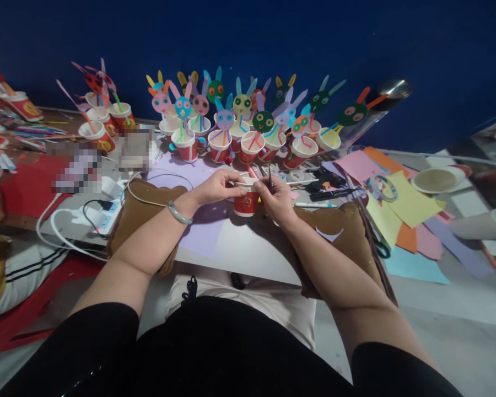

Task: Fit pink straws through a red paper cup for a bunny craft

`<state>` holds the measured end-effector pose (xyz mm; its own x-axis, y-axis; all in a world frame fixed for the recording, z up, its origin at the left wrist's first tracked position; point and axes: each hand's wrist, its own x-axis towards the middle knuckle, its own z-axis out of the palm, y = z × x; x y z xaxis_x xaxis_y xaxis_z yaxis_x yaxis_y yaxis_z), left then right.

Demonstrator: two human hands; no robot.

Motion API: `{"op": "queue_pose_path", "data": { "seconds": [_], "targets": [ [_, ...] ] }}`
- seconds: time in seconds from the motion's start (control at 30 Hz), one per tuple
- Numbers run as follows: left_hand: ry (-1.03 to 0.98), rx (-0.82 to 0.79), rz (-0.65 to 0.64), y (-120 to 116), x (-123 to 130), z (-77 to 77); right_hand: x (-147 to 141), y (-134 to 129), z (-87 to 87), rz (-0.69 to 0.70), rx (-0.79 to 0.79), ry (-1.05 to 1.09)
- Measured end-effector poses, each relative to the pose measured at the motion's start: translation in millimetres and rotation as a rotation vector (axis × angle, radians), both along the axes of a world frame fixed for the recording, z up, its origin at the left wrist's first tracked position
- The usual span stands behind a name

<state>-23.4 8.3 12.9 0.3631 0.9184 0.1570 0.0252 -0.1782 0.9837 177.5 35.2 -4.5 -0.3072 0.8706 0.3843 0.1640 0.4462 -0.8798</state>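
Observation:
A red paper cup [244, 205] with a white rim is held upright between my two hands over the table's front edge. My left hand [221, 186] pinches the rim on its left side, thumb and fingers closed. On the other side my right hand [276, 196] grips the cup with its thumb at the rim. A dark pen [270, 179] sticks up between the fingers of that same hand. Just behind the held cup a pink strip [253, 172] shows; I cannot tell whether it is inside the cup. The cup's inside is mostly hidden.
Several red cups [252, 148] with paper rabbit heads stand behind my hands. Brown cushions [149, 212] lie under both forearms. Coloured paper sheets [417, 198] and a tape roll [383, 188] are to the right. A power strip [109, 215] with cables is left, near another person's leg [33, 270].

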Motion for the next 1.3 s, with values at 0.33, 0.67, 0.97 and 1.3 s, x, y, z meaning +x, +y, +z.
{"op": "queue_pose_path", "data": {
  "seconds": [0.33, 0.67, 0.97, 1.3],
  "targets": [
    [0.32, 0.464, 0.319, -6.7, 9.7, -5.3, 2.2, -9.3, 0.4, -0.018, 0.193, -0.069],
    [0.547, 1.104, 0.477, -13.4, 6.4, -16.0, 12.1, -10.7, -9.8, -0.035, 0.563, -0.087],
    [0.612, 1.217, 0.579, -19.1, 6.2, -17.0, 15.0, -10.7, -14.7, -0.047, 0.531, -0.126],
    [0.341, 0.688, 0.303, -3.0, -1.3, -11.0, 6.8, -7.2, -2.1, 0.024, 0.29, 0.001]
  ]
}}
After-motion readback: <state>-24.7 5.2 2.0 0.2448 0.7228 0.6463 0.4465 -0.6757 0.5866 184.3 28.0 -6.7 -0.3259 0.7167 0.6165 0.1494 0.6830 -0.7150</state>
